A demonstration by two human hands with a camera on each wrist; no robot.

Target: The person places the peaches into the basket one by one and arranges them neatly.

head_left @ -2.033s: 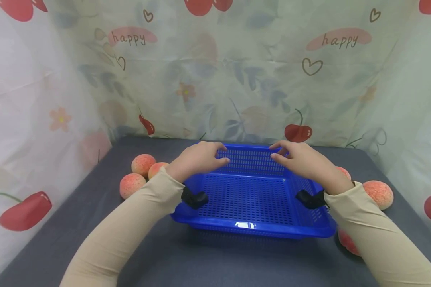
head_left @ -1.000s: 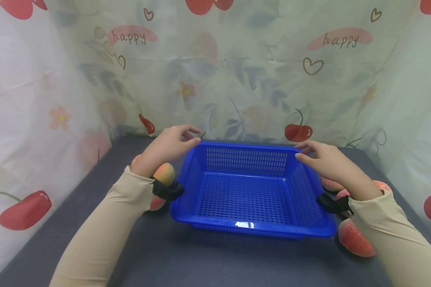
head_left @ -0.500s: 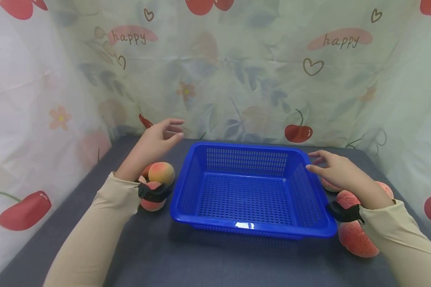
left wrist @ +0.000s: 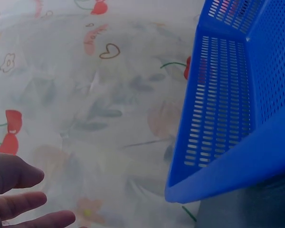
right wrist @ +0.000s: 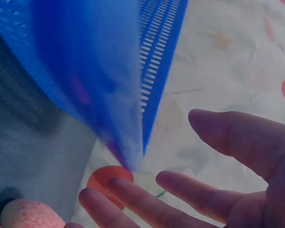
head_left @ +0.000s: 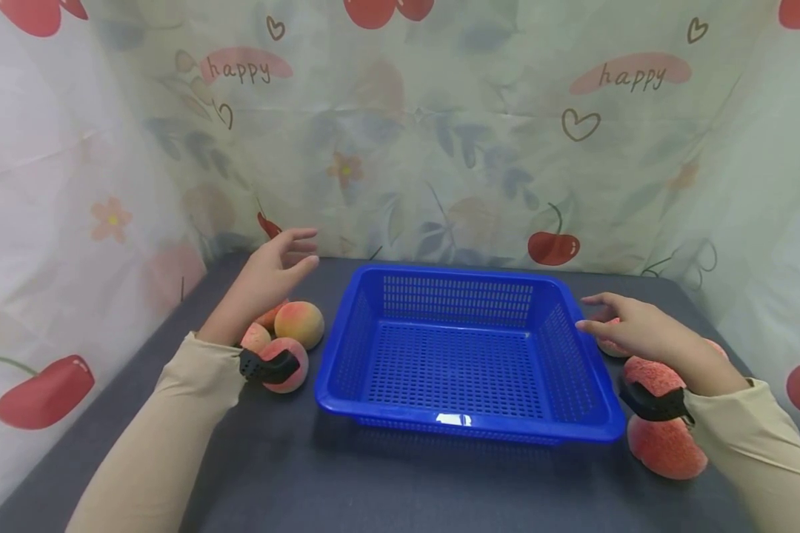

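Left hand [head_left: 267, 274] and right hand [head_left: 643, 329] loosely spread, holding nothing
Peaches [head_left: 299, 324] lie near each; the basket [head_left: 520, 428] stands between. Apparently a reaching step: gripping a peach would call for lowering and curling a hand.

The basket [head_left: 520, 428] is showing smooth, glossy plastic; the near right peach [head_left: 667, 450] is presenting a rough, grainy surface; the worktop [head_left: 400, 492] is appearing matt, the left sleeve [head_left: 150, 437] matt cloth.

Left hand [head_left: 267, 272] moved from over basket [head_left: 453, 370] to its left; right hand [head_left: 640, 327] outward to right rim [head_left: 598, 357]
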